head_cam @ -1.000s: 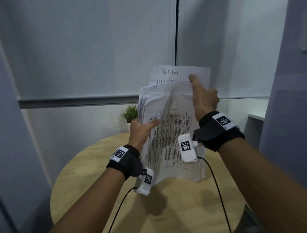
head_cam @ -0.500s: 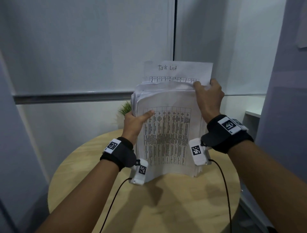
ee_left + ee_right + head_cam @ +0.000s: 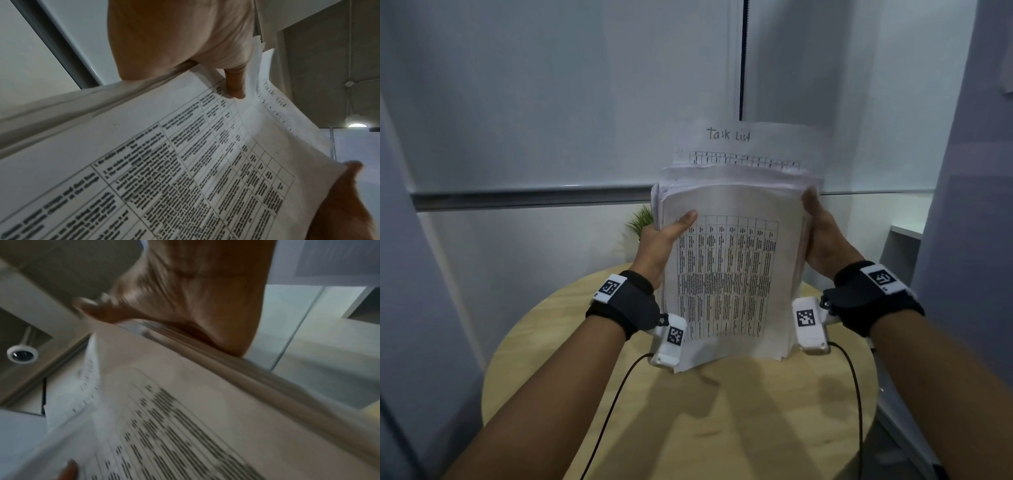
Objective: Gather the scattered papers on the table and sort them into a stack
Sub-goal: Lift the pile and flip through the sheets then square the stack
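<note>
A thick stack of printed papers (image 3: 732, 274) stands on end on the round wooden table (image 3: 722, 428). A sheet headed "Task List" (image 3: 750, 140) sticks up above the others at the back. My left hand (image 3: 664, 240) grips the stack's left edge, thumb on the front sheet and fingers behind. My right hand (image 3: 825, 240) lies flat against the right edge, fingers pointing up. In the left wrist view the left hand (image 3: 185, 40) has its thumb on the table-printed front page (image 3: 185, 162). In the blurred right wrist view the right hand's (image 3: 195, 296) palm presses the stack's side (image 3: 246, 378).
A small green plant (image 3: 642, 221) stands at the table's far edge behind the left hand. White walls and a blind close off the back. A grey panel stands on the right, and black cables (image 3: 613, 411) run from both wrist cameras over the table.
The right hand left the stack's top edge and came down to its right side. The "Task List" sheet sits a little lower against the others. The left hand keeps its grip.
</note>
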Demonstrator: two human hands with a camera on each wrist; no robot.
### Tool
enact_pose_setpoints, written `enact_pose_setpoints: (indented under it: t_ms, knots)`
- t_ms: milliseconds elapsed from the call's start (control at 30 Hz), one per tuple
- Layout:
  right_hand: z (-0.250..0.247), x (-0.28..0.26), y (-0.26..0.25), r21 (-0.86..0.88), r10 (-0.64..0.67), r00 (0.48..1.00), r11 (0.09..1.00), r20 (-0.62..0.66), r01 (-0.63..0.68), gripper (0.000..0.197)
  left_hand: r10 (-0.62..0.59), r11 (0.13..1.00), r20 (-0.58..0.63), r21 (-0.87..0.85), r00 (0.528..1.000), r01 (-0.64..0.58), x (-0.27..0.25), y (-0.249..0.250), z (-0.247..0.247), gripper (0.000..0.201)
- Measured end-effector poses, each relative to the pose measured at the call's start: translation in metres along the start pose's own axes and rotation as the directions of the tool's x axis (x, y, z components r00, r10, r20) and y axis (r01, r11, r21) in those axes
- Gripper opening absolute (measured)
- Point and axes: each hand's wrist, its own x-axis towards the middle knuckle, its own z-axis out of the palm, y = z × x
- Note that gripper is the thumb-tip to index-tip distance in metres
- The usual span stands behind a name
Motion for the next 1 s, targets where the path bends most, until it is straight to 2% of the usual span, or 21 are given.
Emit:
enact_pose_setpoints:
  t_ms: [33,100,167,200,233,300,333,500,600,633,667,767,833,900,1000]
  knots:
    - [-0.001,-0.003,0.005,0.003,-0.011,0.999,1.0,0.044,0.011,0.092,-0.011,1.0,-0.004,-0.006,1.0,0.011,0.0,0.001,0.001,0.071]
    - [0.001,-0.009,0.008,-0.039,-0.038,0.999,0.999,0.032,0.039,0.1,-0.034,0.999,-0.012,-0.01,0.999,0.034,0.001,0.001,0.003,0.083]
    - [0.005,-0.012,0.008,-0.129,-0.069,0.997,0.989,0.033,0.073,0.099,-0.065,0.998,-0.032,-0.015,0.997,0.064,0.001,0.004,0.006,0.078]
    - [0.01,-0.014,0.005,-0.192,-0.081,0.997,0.978,0.019,0.083,0.093,-0.076,0.997,-0.041,-0.021,0.996,0.075,0.001,0.004,0.008,0.068]
    - [0.016,-0.016,0.0,-0.233,-0.106,0.994,0.967,-0.017,0.099,0.079,-0.08,0.997,-0.055,-0.024,0.995,0.078,0.004,0.003,0.01,0.061]
    - [0.02,-0.014,-0.006,-0.264,-0.141,0.973,0.96,-0.181,0.09,0.04,-0.062,0.998,-0.106,-0.021,0.992,0.06,0.005,0.004,0.013,0.062]
    - [0.021,-0.012,-0.007,-0.264,-0.162,0.956,0.96,-0.245,0.095,0.038,-0.047,0.999,-0.143,-0.019,0.989,0.045,0.006,0.004,0.014,0.063]
    - [0.029,-0.009,-0.029,-0.214,-0.229,0.927,0.962,-0.298,0.169,0.045,0.038,0.999,-0.237,-0.024,0.971,-0.045,0.013,0.019,0.014,0.049]
    - [0.025,-0.002,-0.019,-0.167,-0.14,0.942,0.982,-0.306,0.092,0.045,0.032,0.999,-0.24,0.012,0.97,-0.03,0.016,0.012,0.012,0.068]
    - [0.024,-0.002,-0.013,-0.172,-0.095,0.949,0.984,-0.301,0.044,0.055,0.016,0.999,-0.236,0.04,0.972,-0.006,0.014,0.007,0.012,0.071]
    - [0.024,-0.004,-0.007,-0.171,-0.062,0.955,0.985,-0.289,0.012,0.064,0.011,0.998,-0.245,0.068,0.969,0.006,0.012,0.002,0.012,0.071]
    - [0.023,-0.004,0.007,-0.185,-0.07,0.947,0.983,-0.313,0.011,0.061,0.037,0.996,-0.306,0.094,0.951,-0.008,0.008,0.001,0.016,0.055]
    - [0.029,-0.001,0.002,-0.181,-0.079,0.916,0.984,-0.394,0.007,0.07,0.064,0.994,-0.351,0.109,0.934,-0.028,0.005,0.017,0.025,0.038]
    - [0.035,0.004,-0.009,-0.144,-0.054,0.866,0.989,-0.498,-0.021,0.073,0.055,0.995,-0.385,0.101,0.921,-0.018,0.006,0.034,0.034,0.046]
    - [0.045,0.008,-0.027,-0.054,0.021,0.764,0.996,-0.645,-0.073,0.067,-0.006,0.998,-0.45,0.051,0.893,0.032,0.01,0.05,0.042,0.057]
